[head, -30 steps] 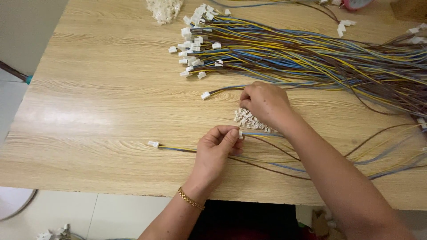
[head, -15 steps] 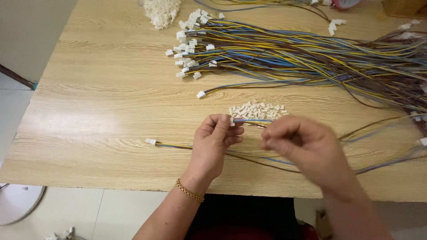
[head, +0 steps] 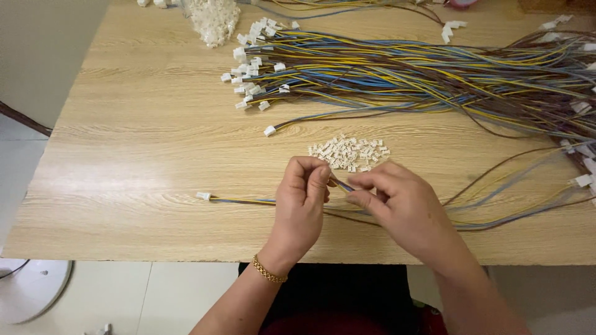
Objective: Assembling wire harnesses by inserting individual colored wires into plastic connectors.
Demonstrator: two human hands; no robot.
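Thin wire harness [head: 248, 201] of yellow, blue and brown strands lies flat on the wooden table [head: 136, 155], small white connector [head: 203, 196] on its far-left end. Its near end is pinched between left hand [head: 302, 205] and right hand [head: 397, 205], lifted slightly off the table, strands angled down-right between the fingertips. Pile of small white connector housings [head: 349, 152] sits loose and scattered on the table just behind the hands, not touching them.
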